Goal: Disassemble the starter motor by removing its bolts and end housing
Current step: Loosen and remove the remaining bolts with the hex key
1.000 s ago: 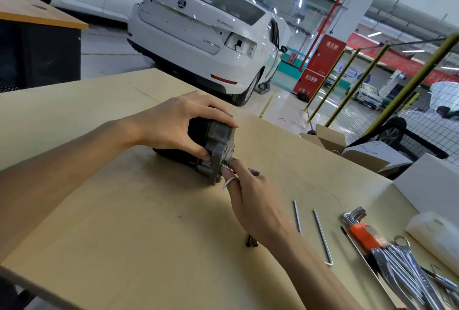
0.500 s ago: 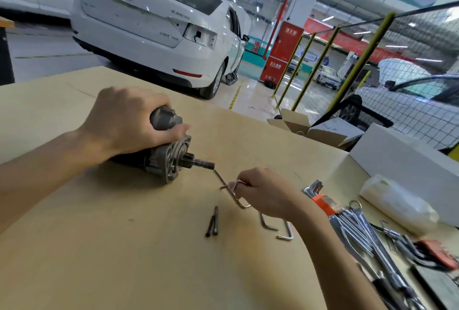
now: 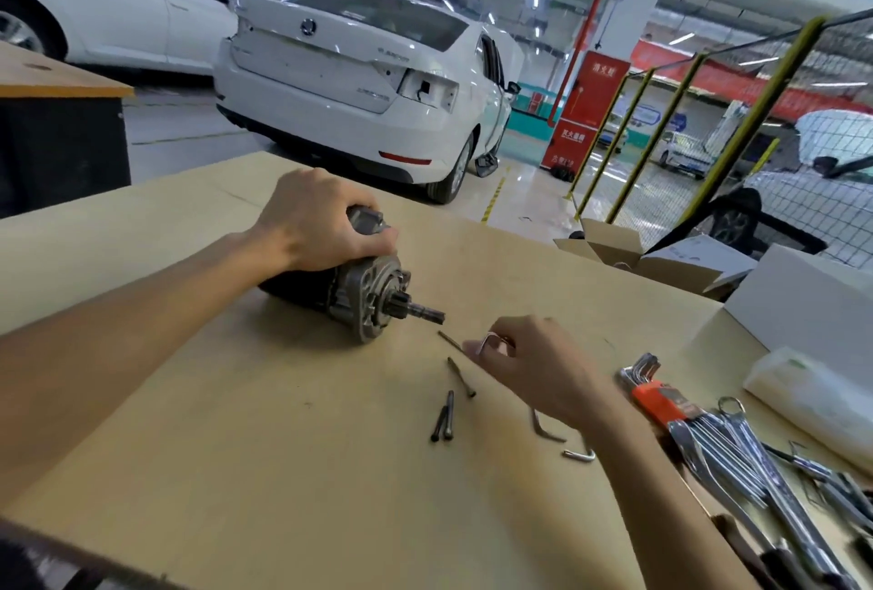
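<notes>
Gripping the starter motor (image 3: 349, 287) from above, the left hand (image 3: 312, 221) wraps its fingers over the dark body and pins it to the wooden table (image 3: 236, 471), shaft pointing toward the right hand (image 3: 534, 367). That hand pinches a small hex key (image 3: 489, 341), its long end reaching toward the shaft tip. Just below it lie loose bolts (image 3: 446, 414); right of it, two more hex keys (image 3: 548, 426) and an orange-holdered key set (image 3: 656, 395).

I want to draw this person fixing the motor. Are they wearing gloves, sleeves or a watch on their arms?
No. The left hand and right hand are bare, with no gloves, rings or watch. Both forearms are uncovered as far as the picture shows, so no sleeves appear.
</notes>
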`<state>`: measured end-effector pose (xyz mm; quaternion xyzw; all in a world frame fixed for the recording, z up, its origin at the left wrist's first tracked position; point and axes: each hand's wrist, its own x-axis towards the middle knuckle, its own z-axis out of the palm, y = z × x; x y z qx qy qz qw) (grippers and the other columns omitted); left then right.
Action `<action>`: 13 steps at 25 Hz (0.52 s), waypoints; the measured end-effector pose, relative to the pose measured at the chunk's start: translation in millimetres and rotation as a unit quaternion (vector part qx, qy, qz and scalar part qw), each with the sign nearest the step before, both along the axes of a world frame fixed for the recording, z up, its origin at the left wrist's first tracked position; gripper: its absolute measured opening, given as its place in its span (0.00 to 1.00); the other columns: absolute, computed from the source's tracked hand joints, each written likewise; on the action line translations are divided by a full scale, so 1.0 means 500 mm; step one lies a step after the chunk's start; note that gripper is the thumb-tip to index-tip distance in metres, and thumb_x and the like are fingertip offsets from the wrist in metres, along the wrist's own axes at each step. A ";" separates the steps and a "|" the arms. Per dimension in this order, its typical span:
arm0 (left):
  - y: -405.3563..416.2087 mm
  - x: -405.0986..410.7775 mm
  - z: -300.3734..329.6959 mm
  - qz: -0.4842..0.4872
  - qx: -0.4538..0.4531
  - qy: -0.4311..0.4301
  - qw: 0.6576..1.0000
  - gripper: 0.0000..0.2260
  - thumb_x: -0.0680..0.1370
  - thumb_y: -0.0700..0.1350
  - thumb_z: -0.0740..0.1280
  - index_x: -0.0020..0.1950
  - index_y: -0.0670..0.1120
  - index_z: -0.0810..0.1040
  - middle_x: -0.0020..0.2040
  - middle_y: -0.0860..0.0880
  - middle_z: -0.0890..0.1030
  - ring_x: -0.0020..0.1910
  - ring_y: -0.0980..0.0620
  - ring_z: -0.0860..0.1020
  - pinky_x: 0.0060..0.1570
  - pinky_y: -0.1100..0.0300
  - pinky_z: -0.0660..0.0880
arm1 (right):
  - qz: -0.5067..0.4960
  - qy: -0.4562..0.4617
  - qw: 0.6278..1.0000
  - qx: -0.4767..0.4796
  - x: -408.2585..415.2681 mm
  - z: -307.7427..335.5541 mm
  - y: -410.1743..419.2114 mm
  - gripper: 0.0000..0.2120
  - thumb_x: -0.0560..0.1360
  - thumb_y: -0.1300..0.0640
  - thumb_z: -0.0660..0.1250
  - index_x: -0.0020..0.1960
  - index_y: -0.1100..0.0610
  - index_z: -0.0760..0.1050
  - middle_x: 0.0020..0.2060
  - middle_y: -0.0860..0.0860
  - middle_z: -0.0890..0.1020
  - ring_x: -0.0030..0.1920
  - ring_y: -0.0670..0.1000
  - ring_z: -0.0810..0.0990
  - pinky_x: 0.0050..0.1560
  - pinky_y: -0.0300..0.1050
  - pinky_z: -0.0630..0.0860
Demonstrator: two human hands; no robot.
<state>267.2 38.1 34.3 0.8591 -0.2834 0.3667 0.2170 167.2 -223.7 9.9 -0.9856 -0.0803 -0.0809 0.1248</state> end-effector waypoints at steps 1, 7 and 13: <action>0.002 -0.007 -0.003 -0.001 0.000 -0.009 1.000 0.26 0.68 0.68 0.57 0.36 0.49 0.83 0.28 0.52 0.78 0.30 0.49 0.74 0.33 0.61 0.62 | 0.014 -0.018 1.000 0.010 -0.003 -0.006 0.017 0.20 0.75 0.35 0.63 0.50 0.51 0.78 0.34 0.49 0.79 0.40 0.54 0.78 0.38 0.46 0.71; 0.028 -0.103 -0.038 -0.021 -0.041 -0.141 0.989 0.17 0.69 0.56 0.64 0.36 0.45 0.84 0.31 0.49 0.82 0.29 0.47 0.80 0.32 0.54 0.77 | 0.164 -0.069 0.982 -0.063 -0.012 -0.036 0.095 0.18 0.81 0.39 0.56 0.47 0.54 0.66 0.36 0.54 0.78 0.37 0.59 0.76 0.33 0.51 0.68; 0.065 -0.145 0.024 -0.025 -0.023 0.063 0.997 0.15 0.67 0.64 0.65 0.34 0.54 0.83 0.31 0.56 0.81 0.32 0.55 0.79 0.37 0.56 0.75 | 0.280 -0.190 0.939 -0.066 -0.050 -0.019 0.126 0.19 0.81 0.41 0.54 0.41 0.56 0.65 0.32 0.52 0.75 0.26 0.57 0.68 0.28 0.46 0.61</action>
